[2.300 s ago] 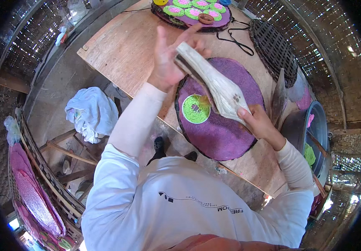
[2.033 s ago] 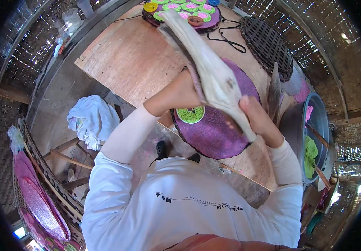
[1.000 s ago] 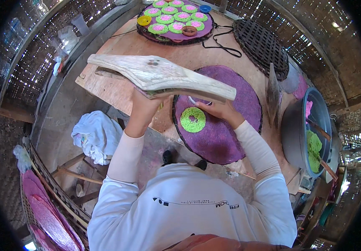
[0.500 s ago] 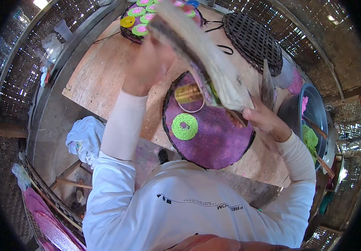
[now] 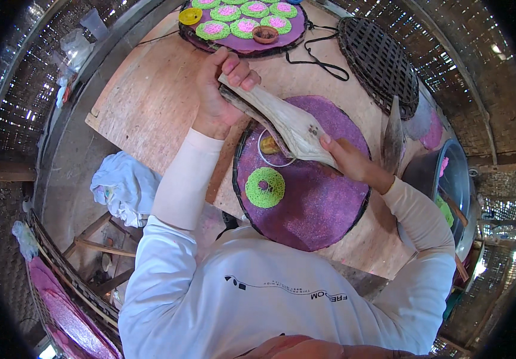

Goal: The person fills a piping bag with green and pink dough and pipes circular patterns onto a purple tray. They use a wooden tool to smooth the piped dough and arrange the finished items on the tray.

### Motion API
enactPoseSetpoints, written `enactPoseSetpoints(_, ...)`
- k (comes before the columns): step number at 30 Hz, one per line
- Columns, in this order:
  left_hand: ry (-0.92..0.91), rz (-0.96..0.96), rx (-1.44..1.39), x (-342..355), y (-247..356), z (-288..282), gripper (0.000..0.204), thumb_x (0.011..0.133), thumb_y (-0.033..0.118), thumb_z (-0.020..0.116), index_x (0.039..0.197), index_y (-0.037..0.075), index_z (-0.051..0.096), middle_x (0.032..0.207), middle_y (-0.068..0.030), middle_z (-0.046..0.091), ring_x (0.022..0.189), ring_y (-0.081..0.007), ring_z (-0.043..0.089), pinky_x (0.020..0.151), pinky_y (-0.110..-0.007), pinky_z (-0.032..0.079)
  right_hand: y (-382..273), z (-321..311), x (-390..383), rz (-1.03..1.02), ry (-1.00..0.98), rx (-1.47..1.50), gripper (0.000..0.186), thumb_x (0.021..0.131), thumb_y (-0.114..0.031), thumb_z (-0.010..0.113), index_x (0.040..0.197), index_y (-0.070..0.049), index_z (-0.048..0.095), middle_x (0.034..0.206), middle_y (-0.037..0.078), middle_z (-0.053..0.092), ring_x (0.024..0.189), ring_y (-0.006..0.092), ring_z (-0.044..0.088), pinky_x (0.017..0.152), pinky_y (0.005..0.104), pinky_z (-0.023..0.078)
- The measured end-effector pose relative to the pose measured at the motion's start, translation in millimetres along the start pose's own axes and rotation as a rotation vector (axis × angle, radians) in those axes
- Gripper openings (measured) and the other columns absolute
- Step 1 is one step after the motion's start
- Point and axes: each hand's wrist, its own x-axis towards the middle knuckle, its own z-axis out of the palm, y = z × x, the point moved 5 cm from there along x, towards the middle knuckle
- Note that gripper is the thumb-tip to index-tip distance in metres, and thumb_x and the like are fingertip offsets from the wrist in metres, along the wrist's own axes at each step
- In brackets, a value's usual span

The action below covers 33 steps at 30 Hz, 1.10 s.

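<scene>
My left hand (image 5: 222, 96) is closed on the upper left end of a pale, carved wooden tool (image 5: 282, 116), and my right hand (image 5: 350, 158) grips its lower right end. The tool slants over a round purple mat (image 5: 312, 209) on the plywood table (image 5: 144, 102). Under it show a white ring (image 5: 264, 159) and a brass-coloured cylinder (image 5: 270, 145), partly hidden. Below the ring a lacy green disc (image 5: 264, 194) with a small centre hole lies on the mat.
At the back, a purple tray (image 5: 243, 45) carries several green-and-pink discs and small bowls. A dark woven tray (image 5: 377, 63) with cord lies right of it. A wooden blade (image 5: 392, 134) and basin (image 5: 455, 164) stand right. White cloth (image 5: 123, 185) lies left, beside racked pink sheets (image 5: 66, 305).
The tool turned from level across the table to slanting down rightward; my right hand rose from the ring onto its end. The green disc, inside the ring earlier, now lies below it.
</scene>
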Motion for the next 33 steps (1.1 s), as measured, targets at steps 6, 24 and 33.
enactPoseSetpoints(6,0.123,0.047,0.028,-4.9,2.8,-3.7,0.031,0.085,0.026,0.049,0.058,0.015,0.038,0.047,0.0012,0.037,0.047,-0.0124,0.036,0.052,-0.026,0.037,-7.1,4.3,0.4,-0.036,0.017,-0.018,0.076,0.087,-0.063,0.027,0.060,0.001,0.058,0.049,0.007,0.049,0.045,0.0165,0.049,0.045,0.0315,0.039)
enactPoseSetpoints(24,0.175,0.067,0.016,3.1,-17.2,-20.5,0.037,0.082,0.030,0.052,0.052,0.019,0.033,0.042,0.0043,0.031,0.044,-0.0127,0.035,0.055,-0.026,0.035,-21.6,-25.0,-25.5,0.113,0.304,-0.364,0.082,0.078,-0.070,0.037,0.072,0.007,0.064,0.058,0.022,0.056,0.063,0.0321,0.060,0.064,0.0437,0.044)
enactPoseSetpoints(33,0.179,-0.178,0.460,-5.5,-36.5,7.9,0.029,0.087,0.030,0.049,0.098,0.005,0.059,0.087,-0.0103,0.055,0.086,-0.0233,0.052,0.079,-0.032,0.042,9.5,-20.6,-48.9,0.053,0.404,-0.149,0.080,0.079,-0.068,0.039,0.066,0.007,0.061,0.052,0.013,0.051,0.054,0.0209,0.053,0.056,0.0388,0.042)
